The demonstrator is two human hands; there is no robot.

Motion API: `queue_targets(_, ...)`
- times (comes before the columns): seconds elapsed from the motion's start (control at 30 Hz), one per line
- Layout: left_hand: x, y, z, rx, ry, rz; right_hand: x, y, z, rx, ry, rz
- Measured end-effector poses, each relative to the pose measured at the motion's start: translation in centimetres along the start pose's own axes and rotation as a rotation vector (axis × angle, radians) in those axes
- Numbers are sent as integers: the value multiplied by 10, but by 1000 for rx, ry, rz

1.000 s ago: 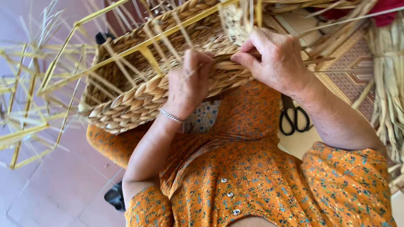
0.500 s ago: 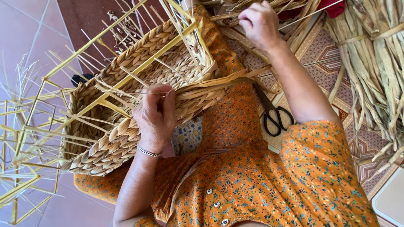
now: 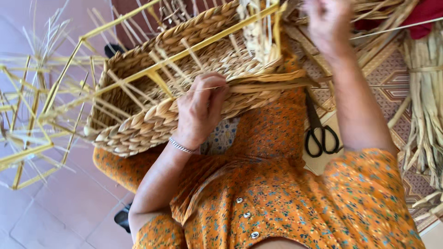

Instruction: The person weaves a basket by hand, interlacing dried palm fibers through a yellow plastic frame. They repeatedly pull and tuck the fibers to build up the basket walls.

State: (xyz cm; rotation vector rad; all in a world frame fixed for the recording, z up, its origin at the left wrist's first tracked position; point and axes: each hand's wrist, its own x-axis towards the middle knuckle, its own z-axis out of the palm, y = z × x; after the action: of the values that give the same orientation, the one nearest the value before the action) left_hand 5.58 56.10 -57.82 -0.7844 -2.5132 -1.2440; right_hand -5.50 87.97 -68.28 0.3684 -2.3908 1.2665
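Note:
A half-woven straw basket [image 3: 152, 124] on a yellow metal frame [image 3: 184, 53] rests on my lap. My left hand [image 3: 200, 108], with a silver bracelet at the wrist, clasps the basket's near wall and pins loose flat strands [image 3: 272, 85] against the braid. My right hand [image 3: 325, 20] is stretched far out to the heap of dried straw [image 3: 369, 14] at the top edge. It is blurred and partly cut off, so I cannot make out whether it holds a strand.
Black scissors [image 3: 320, 136] lie on a patterned mat [image 3: 385, 90] beside my right forearm. Bundles of dried straw [image 3: 424, 110] hang at the right, under a red cloth [image 3: 429, 20]. A bare yellow wire frame [image 3: 27, 120] stands on the tiled floor [image 3: 69, 207] at left.
My right hand left the basket's rim and reached out to the straw heap. My left hand stayed on the basket wall while the view shifted.

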Motion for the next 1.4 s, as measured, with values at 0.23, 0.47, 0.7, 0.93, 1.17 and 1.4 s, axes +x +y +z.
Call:
queue_targets(0.23, -22, -4, 12, 164, 39, 110, -53, -130, -22, 39, -249, -224)
queue_targets(0.47, -29, -6, 8, 170, -42, 174, -44, -163, 12, -124, -286, -315)
queue_targets(0.7, -24, -12, 19, 136, -1, 148, -45, -147, 29, -377, -246, -439)
queue_targets(0.93, 7, -23, 36, 10, 52, -187, -55, -153, -10, -406, -96, -425)
queue_targets(1.17, 12, -20, 46, 379, 18, -63, -69, -136, -13, -460, -302, -392)
queue_targets(1.4, 16, -19, 34, 9, -146, -24, -45, -177, -64, -555, -393, -246)
